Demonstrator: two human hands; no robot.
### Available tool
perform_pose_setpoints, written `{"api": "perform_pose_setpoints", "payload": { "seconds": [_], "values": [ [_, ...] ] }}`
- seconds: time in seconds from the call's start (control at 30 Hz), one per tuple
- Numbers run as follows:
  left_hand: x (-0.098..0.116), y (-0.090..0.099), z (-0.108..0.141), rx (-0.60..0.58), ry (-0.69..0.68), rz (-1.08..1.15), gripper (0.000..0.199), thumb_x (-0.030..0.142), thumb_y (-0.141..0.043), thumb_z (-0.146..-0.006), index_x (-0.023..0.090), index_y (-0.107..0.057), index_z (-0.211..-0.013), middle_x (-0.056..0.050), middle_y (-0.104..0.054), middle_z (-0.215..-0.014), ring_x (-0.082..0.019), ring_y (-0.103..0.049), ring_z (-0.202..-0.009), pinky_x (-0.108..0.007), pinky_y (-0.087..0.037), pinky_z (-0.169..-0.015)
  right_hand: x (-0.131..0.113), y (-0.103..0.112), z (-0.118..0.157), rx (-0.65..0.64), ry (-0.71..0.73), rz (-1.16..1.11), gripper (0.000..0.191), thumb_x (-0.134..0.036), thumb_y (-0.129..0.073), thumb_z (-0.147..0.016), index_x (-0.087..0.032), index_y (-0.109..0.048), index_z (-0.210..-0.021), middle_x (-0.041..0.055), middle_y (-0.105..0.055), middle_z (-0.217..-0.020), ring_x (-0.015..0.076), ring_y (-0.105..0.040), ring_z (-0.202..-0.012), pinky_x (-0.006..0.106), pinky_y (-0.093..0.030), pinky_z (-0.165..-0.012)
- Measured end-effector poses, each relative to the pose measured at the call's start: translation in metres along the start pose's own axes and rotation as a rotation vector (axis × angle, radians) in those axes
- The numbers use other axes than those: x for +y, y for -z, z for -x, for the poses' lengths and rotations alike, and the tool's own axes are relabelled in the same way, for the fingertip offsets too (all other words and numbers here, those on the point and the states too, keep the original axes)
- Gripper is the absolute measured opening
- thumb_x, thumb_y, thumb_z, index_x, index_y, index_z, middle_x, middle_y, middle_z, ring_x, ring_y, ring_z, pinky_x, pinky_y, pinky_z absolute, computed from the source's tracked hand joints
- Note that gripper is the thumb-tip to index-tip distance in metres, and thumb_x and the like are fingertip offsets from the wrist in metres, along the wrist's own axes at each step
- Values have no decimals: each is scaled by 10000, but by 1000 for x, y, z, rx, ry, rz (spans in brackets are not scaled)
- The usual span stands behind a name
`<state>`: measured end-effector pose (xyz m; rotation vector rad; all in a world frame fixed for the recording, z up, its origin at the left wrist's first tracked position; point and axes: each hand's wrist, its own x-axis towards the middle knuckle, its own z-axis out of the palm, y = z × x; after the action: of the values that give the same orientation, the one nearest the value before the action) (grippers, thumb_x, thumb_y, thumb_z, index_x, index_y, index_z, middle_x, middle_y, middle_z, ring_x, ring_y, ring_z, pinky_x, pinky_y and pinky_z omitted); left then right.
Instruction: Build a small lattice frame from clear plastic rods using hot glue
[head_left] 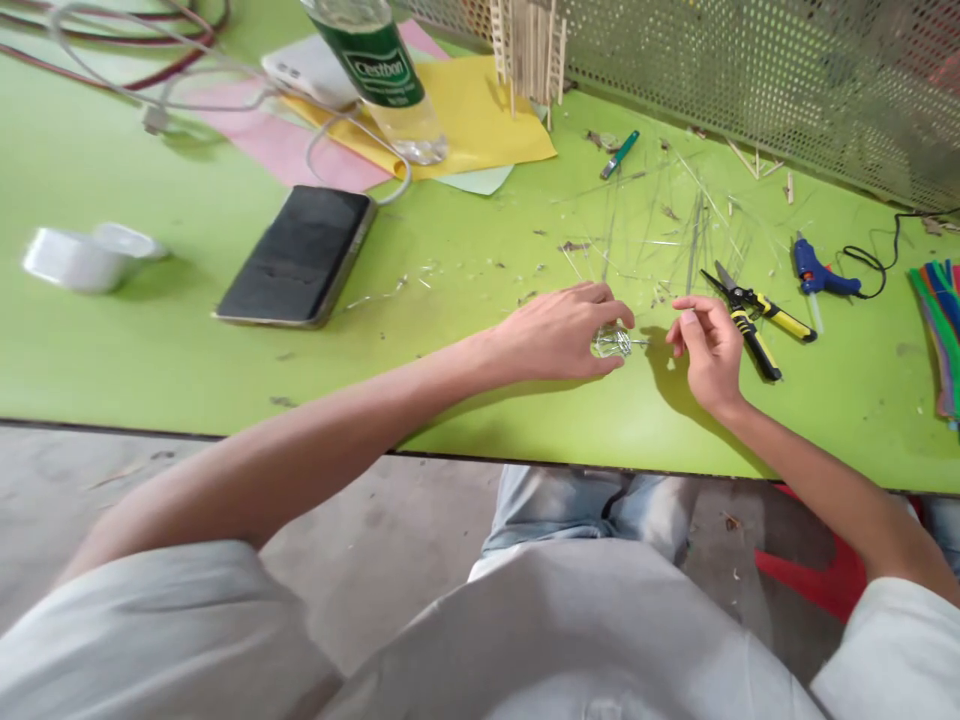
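My left hand (566, 330) rests on the green table, its thumb and fingers curved around a small silvery wire piece (615, 342). A thin end of the piece points right, out past the fingertips. Just to the right, my right hand (706, 350) hovers above the table with bent fingers, apart from the wire piece; whether anything thin is between its fingertips cannot be made out. Beside it lie yellow-and-black pliers (757, 320) with their handles spread.
A blue glue gun (821, 275), green cutter (620, 155) and loose wires lie beyond my hands. Further left are a black phone (296, 255), a bottle (382, 80) and a white case (86, 258). Colored strips (941, 340) lie right; a perforated panel (720, 90) stands behind.
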<state>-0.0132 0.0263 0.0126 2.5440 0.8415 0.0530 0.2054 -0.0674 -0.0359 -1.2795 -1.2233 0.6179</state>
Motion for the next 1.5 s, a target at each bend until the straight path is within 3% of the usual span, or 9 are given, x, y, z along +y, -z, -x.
{"api": "perform_pose_setpoints", "payload": {
  "seconds": [0.17, 0.27, 0.37, 0.53, 0.67, 0.83, 1.03, 1.27, 1.5],
  "values": [
    [-2, -3, 1, 91, 13, 77, 646, 323, -747, -920, 223, -719, -1557, -116, -771, -1237, -272, -766, -1026, -381, -583, -933, -2, -1, 3, -93, -8, -19, 490, -753, -722, -1056, -265, -744, -1102, -56, -656, -700, 122, -555, -568, 281, -475, -566],
    [-6, -3, -2, 122, -46, 178, 376, 283, -762, -896, 211, -871, -1249, -67, -763, -1033, -191, -703, -857, -313, -518, -841, -3, -1, 4, -148, 13, -60, 448, -706, -721, -1077, -258, -740, -1097, -68, -636, -695, 114, -554, -572, 285, -510, -617],
    [-12, -5, -8, 142, -37, 416, 215, 350, -816, -873, 201, -870, -1019, -20, -738, -833, -149, -643, -734, -285, -465, -740, -4, 0, 5, -186, 27, -73, 398, -650, -710, -1101, -253, -747, -1106, -67, -643, -698, 115, -571, -574, 283, -506, -616],
    [-12, -13, -15, 215, 99, 1035, 434, 413, -991, -732, 196, -672, -932, 9, -731, -783, -150, -712, -695, -287, -558, -701, -4, 0, 7, -135, 54, -96, 282, -538, -698, -1124, -260, -741, -1126, -58, -687, -723, 131, -643, -627, 290, -523, -653],
    [0, -20, -12, 324, 124, 1311, 589, 392, -1087, -665, 175, -741, -1090, -4, -783, -881, -156, -768, -808, -289, -610, -789, -4, 1, 5, -66, 80, -20, 253, -509, -720, -1095, -266, -770, -1043, -6, -770, -852, 170, -716, -781, 329, -569, -756],
    [12, -23, -8, 461, 106, 1404, 464, 388, -1120, -675, 159, -832, -958, 2, -790, -894, -81, -674, -780, -201, -530, -701, -5, 3, 4, -9, 144, 77, 239, -491, -756, -1076, -271, -832, -1026, 29, -825, -1000, 181, -716, -874, 345, -577, -802],
    [10, -25, -12, 578, 104, 1531, 579, 405, -1165, -617, 151, -774, -960, 13, -780, -839, -106, -733, -776, -221, -646, -714, -10, 4, 7, -31, 53, -26, 309, -536, -867, -1021, -280, -823, -1189, -17, -814, -828, 147, -750, -705, 278, -630, -667],
    [9, -23, -10, 534, 157, 1537, 650, 519, -1143, -658, 154, -714, -982, -47, -857, -859, -167, -834, -814, -227, -654, -662, -20, 5, 10, -97, -55, -54, 276, -496, -913, -999, -248, -793, -1015, 19, -879, -817, 145, -805, -671, 247, -675, -653],
    [13, -28, 0, 389, 114, 1460, 615, 525, -1072, -791, 164, -718, -1141, -102, -906, -971, -266, -907, -965, -292, -723, -739, -30, 2, 6, -124, -82, -6, 378, -585, -941, -947, -244, -779, -967, -36, -758, -628, 123, -687, -512, 224, -547, -499]
  ]
}}
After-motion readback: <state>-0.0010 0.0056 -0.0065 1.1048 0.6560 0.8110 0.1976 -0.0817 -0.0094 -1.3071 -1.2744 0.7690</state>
